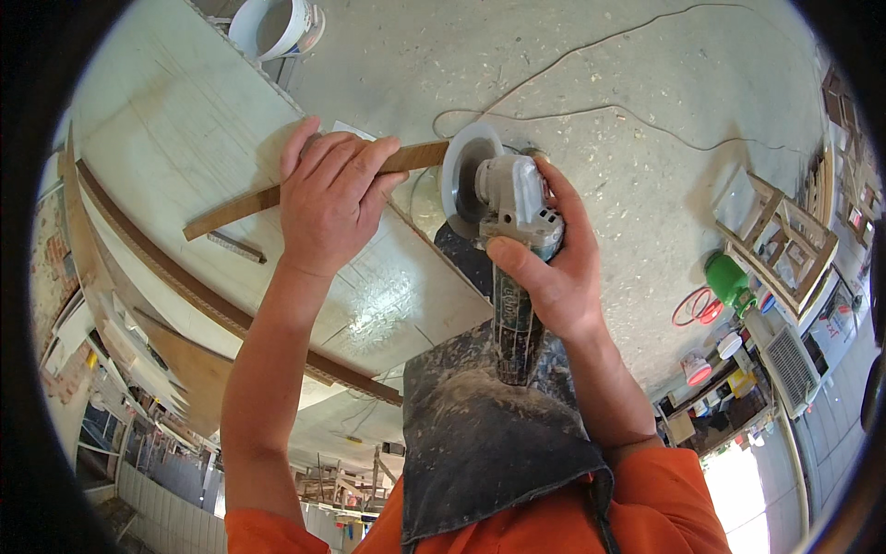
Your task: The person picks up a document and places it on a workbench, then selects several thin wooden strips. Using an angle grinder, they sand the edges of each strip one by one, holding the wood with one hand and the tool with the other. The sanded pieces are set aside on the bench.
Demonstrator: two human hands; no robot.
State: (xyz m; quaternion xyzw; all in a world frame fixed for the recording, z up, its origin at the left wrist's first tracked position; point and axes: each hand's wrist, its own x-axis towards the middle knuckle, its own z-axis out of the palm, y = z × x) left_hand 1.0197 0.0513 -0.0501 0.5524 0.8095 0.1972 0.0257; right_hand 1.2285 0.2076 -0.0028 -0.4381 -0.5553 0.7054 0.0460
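Note:
My left hand is closed around a narrow brown wooden strip, which slants across the corner of a pale worktable. The strip's right end meets the pale round disc of an angle grinder. Around the grinder's head and upper body wraps my right hand, thumb on the near side. Its dark handle points back toward my dusty black apron. Whether the disc is spinning, I cannot tell. A short dark bar lies on the table just below the strip.
A long curved wooden strip runs along the table's left side. Beyond the table stands a white bucket. A cable loops over the floor. On the right are a wooden frame and a green cylinder.

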